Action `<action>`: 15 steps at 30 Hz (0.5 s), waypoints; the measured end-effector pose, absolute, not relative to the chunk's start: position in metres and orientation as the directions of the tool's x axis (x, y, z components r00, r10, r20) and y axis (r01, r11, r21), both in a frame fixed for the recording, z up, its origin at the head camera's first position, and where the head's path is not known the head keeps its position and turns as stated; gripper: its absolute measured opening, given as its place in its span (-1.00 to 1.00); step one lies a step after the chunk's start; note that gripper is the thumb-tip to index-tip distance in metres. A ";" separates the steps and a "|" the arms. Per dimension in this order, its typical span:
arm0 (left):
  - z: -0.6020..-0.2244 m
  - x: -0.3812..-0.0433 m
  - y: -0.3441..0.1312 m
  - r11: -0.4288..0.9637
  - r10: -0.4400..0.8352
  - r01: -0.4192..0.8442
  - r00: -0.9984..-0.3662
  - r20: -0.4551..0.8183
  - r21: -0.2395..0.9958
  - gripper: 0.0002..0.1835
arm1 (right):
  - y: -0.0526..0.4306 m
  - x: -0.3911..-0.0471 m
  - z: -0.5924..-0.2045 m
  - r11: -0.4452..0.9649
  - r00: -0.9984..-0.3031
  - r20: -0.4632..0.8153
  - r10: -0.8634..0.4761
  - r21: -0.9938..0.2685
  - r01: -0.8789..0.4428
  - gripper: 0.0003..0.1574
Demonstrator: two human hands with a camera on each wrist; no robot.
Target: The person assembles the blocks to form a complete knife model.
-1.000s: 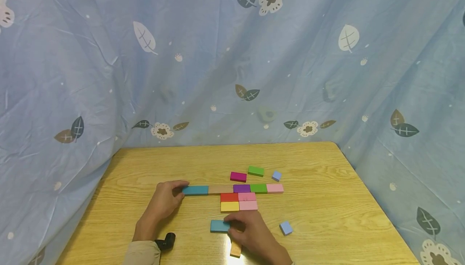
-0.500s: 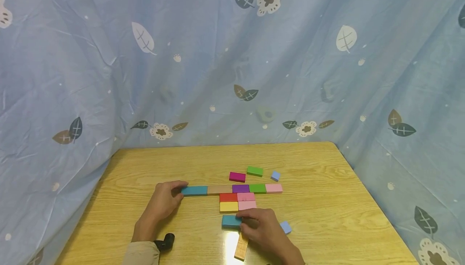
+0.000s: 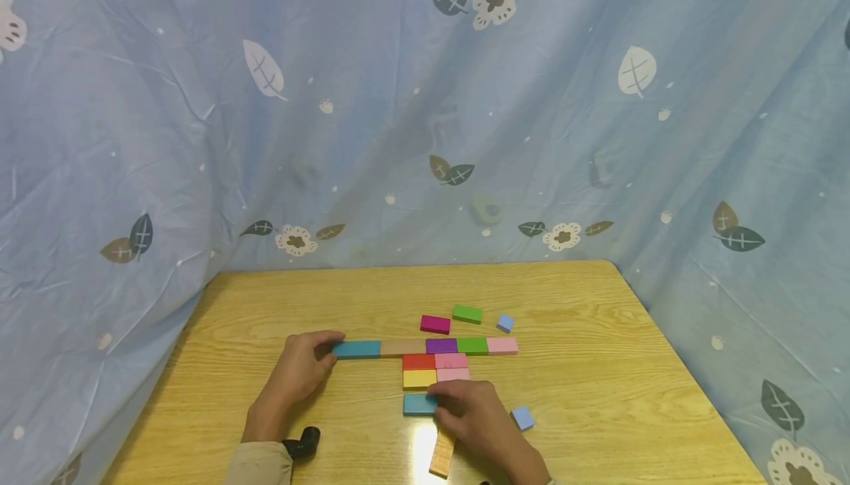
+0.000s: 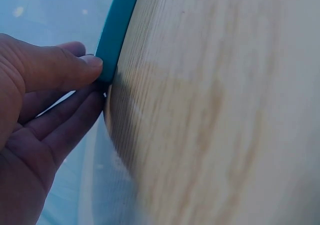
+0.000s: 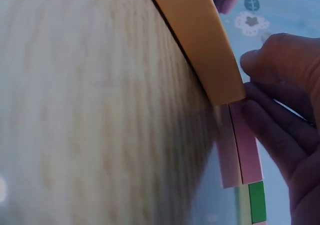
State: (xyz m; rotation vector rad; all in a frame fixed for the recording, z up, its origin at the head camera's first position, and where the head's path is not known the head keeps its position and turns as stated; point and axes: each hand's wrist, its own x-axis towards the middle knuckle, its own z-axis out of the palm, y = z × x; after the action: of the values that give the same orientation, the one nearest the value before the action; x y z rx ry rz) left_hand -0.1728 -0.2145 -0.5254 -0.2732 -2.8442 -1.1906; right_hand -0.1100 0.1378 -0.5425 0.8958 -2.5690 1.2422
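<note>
My left hand (image 3: 302, 367) pinches the left end of a long blue block (image 3: 358, 350), with its thumb on the near side, as the left wrist view shows. That block leads a row with a tan block (image 3: 403, 348), then purple (image 3: 441, 345), green (image 3: 472, 345) and pink (image 3: 502, 345) blocks. Below the row sit touching red (image 3: 419, 361), yellow (image 3: 419, 379) and two pink blocks (image 3: 452, 361). My right hand (image 3: 479, 418) holds the right end of a second blue block (image 3: 420, 404), just apart from the yellow block. An orange wooden block (image 3: 443, 454) lies under that hand, covering the right wrist view.
Behind the row lie loose magenta (image 3: 435, 324), green (image 3: 468, 314) and small light-blue (image 3: 505, 323) blocks. Another light-blue block (image 3: 522, 418) sits right of my right hand. A black curved object (image 3: 304, 444) is by my left sleeve. A patterned curtain (image 3: 412, 116) surrounds the table (image 3: 598, 367).
My right hand has slid its blue block to the right and slightly away from me, up nearer the yellow block. The orange block has shifted right and tilted. My left hand stays put.
</note>
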 end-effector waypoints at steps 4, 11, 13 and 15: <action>-0.525 -0.172 -0.215 0.686 0.143 0.177 -0.984 0.108 0.705 -0.57 | 0.138 -0.109 -0.540 0.455 -0.793 0.409 -0.452 -0.659 -0.599 -0.69; -0.525 -0.170 -0.215 0.691 0.142 0.184 -0.983 0.118 0.699 -0.57 | 0.133 -0.113 -0.540 0.407 -0.727 0.467 -0.502 -0.615 -0.676 -0.67; -0.525 -0.170 -0.214 0.691 0.142 0.186 -0.982 0.121 0.699 -0.57 | 0.131 -0.114 -0.540 0.418 -0.718 0.475 -0.509 -0.593 -0.688 -0.66; -0.525 -0.170 -0.215 0.692 0.144 0.188 -0.982 0.122 0.697 -0.57 | 0.129 -0.114 -0.539 0.439 -0.721 0.470 -0.509 -0.578 -0.687 -0.66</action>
State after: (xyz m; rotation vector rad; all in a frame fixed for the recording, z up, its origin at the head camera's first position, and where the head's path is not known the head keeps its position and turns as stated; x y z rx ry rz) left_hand -0.1701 -0.2146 -0.5249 -0.2783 -2.8366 -1.1785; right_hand -0.1143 0.1293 -0.5391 1.0440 -2.4657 1.1499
